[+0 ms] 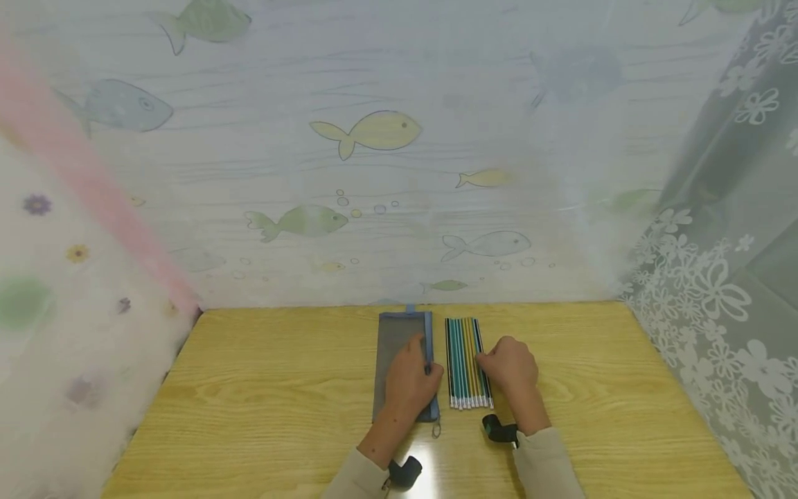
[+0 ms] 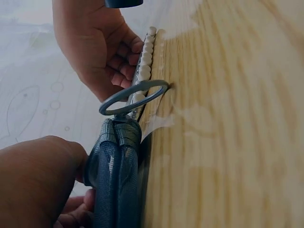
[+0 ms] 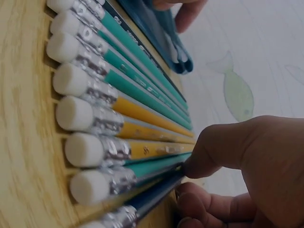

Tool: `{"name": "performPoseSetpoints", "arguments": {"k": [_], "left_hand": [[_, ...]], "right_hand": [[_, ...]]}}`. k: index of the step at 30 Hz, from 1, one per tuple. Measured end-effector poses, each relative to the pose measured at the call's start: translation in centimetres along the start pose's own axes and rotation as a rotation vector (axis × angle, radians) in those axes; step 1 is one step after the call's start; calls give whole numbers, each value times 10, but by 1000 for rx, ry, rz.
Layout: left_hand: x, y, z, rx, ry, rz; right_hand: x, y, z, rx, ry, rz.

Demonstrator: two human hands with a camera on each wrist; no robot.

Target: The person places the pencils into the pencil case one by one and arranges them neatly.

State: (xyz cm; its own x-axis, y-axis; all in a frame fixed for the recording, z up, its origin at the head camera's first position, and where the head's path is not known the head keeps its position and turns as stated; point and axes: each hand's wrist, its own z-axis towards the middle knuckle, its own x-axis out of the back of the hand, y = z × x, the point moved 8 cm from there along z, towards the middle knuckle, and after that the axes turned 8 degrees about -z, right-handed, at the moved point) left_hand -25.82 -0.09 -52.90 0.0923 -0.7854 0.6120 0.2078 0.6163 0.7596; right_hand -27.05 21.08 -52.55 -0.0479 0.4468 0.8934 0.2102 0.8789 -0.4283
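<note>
A grey-blue mesh zip pouch (image 1: 391, 339) lies flat on the table, its blue zipper edge (image 1: 429, 326) on the right. My left hand (image 1: 408, 381) is over it, thumb and fingers at the zipper edge, pinching it. At its near corner a ring pull (image 2: 135, 97) sticks up. Beside the pouch, several pencils (image 1: 464, 360) lie side by side, white erasers (image 3: 74, 113) toward me; their barrels are green, yellow and dark. My right hand (image 1: 512, 367) pinches the dark pencil (image 3: 159, 192) at the row's right end between thumb and curled fingers.
The wood-grain table (image 1: 268, 388) meets a fish-patterned curtain (image 1: 380, 208) at its far edge. Flowered sheets hang left (image 1: 68, 333) and right (image 1: 717, 333). A black wrist mount (image 1: 405, 473) sits by the left cuff, another (image 1: 499, 428) by the right.
</note>
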Motion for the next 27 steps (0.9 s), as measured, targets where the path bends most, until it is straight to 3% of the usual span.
{"name": "performPoseSetpoints", "arguments": {"k": [9,14,18,27], "left_hand": [[11,2,-3,-53,71,-122],[14,-1,-4,-70,78,-250],[14,-2,-4,-94,72,-341],[15,-3,-3,-93,66,-409]], "right_hand": [[0,0,0,-59,29,-38],[-2,2,0,-61,21,-35],[-2,5,0,-52,8,6],[6,-4,1,34,8,141]]}}
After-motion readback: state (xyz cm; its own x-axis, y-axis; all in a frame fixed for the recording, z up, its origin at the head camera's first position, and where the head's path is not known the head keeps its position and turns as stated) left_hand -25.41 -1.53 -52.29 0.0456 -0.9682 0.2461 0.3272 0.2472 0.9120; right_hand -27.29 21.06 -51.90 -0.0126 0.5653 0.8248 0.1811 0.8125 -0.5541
